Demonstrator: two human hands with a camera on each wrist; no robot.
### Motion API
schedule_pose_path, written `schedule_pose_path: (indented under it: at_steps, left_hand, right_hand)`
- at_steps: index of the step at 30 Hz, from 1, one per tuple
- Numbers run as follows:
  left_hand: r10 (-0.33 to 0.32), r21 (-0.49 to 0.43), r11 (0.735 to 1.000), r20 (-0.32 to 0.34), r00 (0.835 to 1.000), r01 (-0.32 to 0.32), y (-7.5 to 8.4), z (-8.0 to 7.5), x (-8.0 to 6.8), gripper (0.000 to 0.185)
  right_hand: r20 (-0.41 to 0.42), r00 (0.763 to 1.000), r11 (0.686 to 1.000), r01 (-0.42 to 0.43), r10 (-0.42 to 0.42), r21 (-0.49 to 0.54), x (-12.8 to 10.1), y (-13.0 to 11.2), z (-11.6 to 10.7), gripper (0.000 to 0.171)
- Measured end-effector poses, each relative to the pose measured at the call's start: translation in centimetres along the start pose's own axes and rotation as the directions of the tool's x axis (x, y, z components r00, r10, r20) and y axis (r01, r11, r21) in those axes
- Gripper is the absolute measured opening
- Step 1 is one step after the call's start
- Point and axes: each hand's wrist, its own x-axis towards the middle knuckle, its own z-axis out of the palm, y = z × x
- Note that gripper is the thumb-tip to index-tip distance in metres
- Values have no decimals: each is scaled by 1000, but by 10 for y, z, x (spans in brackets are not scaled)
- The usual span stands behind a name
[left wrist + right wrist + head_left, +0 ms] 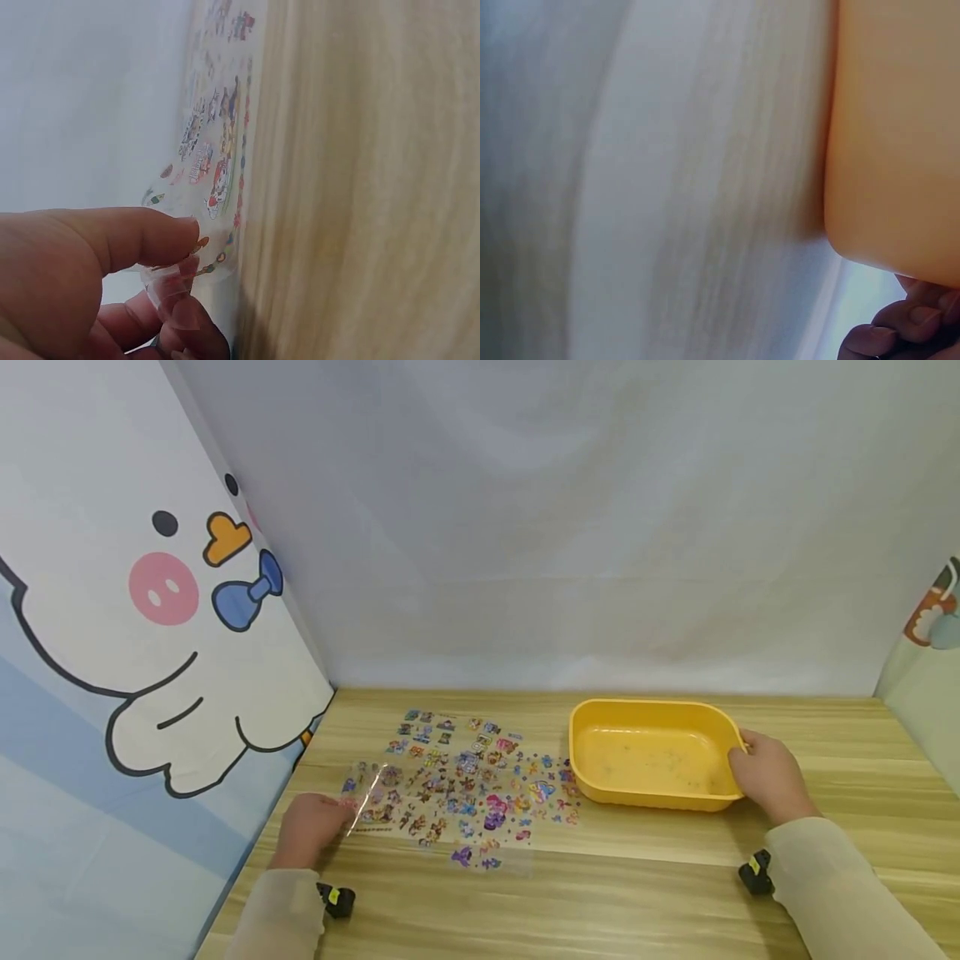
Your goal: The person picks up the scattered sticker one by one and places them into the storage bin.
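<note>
The left hand (67, 277) pinches a corner of the sticker sheet (457, 785) lying on the surface (600, 893); the right hand (768, 774) grips the yellow tub (652, 760). That thin film looks likely to crease, or drag against the tub beside it.

- Wooden counter (637, 893) runs pale and grainy across the scene.
- Cartoon duck panel (112, 635) stands along the left.
- Plain white backdrop (562, 527) hangs behind.
</note>
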Motion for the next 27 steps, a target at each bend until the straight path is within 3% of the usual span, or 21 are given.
schedule_pose_path:
  at_steps: [7,14,22,27]
  left_hand:
    - [-18,-55,998,49,999,20,2,-5,1,35]
    - [-26,-143,989,46,999,32,5,-5,-3,38]
    - [-59,-307,949,64,996,76,2,-2,1,30]
    - [-58,-353,932,79,995,82,5,-2,4,31]
  right_hand:
    - [-2,1000,1000,4,-4,6,0,1,1,59]
    - [-4,1000,1000,9,-9,16,-1,0,-1,59]
    - [0,1000,1000,7,-7,19,1,1,0,59]
    - [-2,1000,1000,8,-8,17,1,2,1,59]
